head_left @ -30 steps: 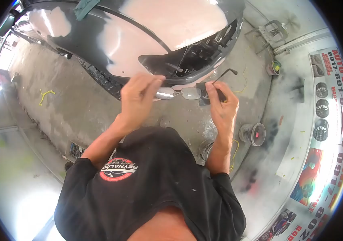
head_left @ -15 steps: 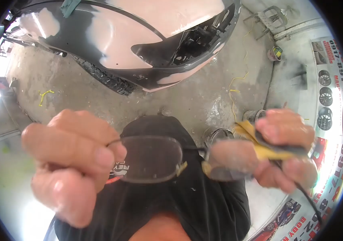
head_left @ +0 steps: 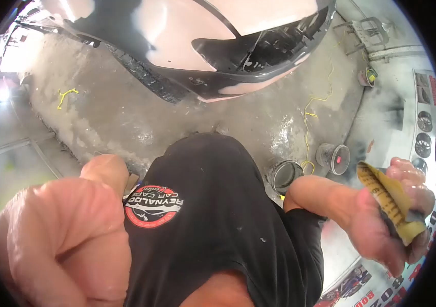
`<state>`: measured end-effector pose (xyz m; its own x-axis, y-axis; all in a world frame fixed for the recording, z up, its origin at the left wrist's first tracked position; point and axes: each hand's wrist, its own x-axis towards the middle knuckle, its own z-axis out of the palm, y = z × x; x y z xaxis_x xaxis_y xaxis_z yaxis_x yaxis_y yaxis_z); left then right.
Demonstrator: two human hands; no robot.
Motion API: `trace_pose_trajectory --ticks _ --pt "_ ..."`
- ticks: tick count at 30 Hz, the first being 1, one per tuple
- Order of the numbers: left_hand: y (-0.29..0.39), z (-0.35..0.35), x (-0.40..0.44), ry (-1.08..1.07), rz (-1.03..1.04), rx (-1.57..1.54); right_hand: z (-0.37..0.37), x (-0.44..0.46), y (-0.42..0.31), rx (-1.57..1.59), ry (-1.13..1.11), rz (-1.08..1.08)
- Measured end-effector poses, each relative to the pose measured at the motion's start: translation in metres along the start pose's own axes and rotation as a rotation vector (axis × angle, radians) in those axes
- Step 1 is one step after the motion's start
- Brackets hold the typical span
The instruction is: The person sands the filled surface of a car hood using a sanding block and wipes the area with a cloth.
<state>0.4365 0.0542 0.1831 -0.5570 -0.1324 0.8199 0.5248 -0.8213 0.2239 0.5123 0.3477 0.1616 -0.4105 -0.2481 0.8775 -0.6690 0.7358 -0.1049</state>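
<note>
My right hand is at the right, gripping a folded piece of sandpaper. Its tan printed back faces up and its dark grit side shows along the edge. My left hand fills the lower left, very close to the camera, with the palm side showing. Its fingertips are hidden, so what it holds, if anything, does not show. The eyeglasses are out of view now. Between the hands is my black shirt with a round red and white logo.
Ahead stands a car with pink and grey patches and an open headlight gap. Two buckets, a nearer one and a farther one, sit on the wet floor by a yellow cord. A chair is at the back right.
The eyeglasses, held between both hands before, have left the view. My left hand has come nearer the camera. My right hand has moved right and down, still with the sandpaper.
</note>
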Motion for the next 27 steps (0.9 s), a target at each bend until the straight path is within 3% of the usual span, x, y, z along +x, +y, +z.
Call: trace_pose_trajectory --ticks 5,7,9,10,11,13,17,19,20,24,26,27 --pt "-0.001 -0.005 0.006 0.009 0.045 -0.018 0.021 -0.012 0.011 -0.169 0.211 0.090" --pt "0.000 -0.006 0.006 0.013 0.046 -0.025 0.032 -0.019 0.024 -0.277 0.306 0.203" --pt "0.003 -0.004 0.006 0.007 0.061 -0.021 0.051 -0.031 0.047 -0.327 0.388 0.465" --pt "0.002 -0.003 0.004 0.024 0.050 0.001 0.064 -0.039 0.059 -0.263 0.408 0.636" --pt "0.002 -0.003 0.002 0.041 0.040 0.022 0.082 -0.049 0.071 0.234 0.600 0.924" --pt "-0.001 -0.011 -0.006 0.011 0.092 0.175 0.112 -0.076 0.100 0.485 0.656 1.087" --pt "-0.016 -0.043 0.001 -0.139 0.165 0.611 0.175 -0.101 0.138 0.324 0.576 1.033" --pt "-0.054 -0.095 0.031 -0.288 0.147 1.107 0.214 -0.097 0.159 -0.187 0.316 0.682" --pt "-0.076 -0.129 0.049 -0.360 0.139 1.361 0.237 -0.094 0.160 -0.161 0.254 0.617" --pt "-0.152 -0.195 0.117 -0.657 -0.342 1.408 0.323 -0.111 0.133 -0.125 -0.116 0.545" --pt "-0.229 -0.266 0.136 -0.414 -0.451 1.508 0.320 -0.115 0.131 -0.197 -0.263 0.560" --pt "-0.244 -0.293 0.141 -0.525 -0.373 1.650 0.312 -0.107 0.147 -0.244 -0.244 0.589"
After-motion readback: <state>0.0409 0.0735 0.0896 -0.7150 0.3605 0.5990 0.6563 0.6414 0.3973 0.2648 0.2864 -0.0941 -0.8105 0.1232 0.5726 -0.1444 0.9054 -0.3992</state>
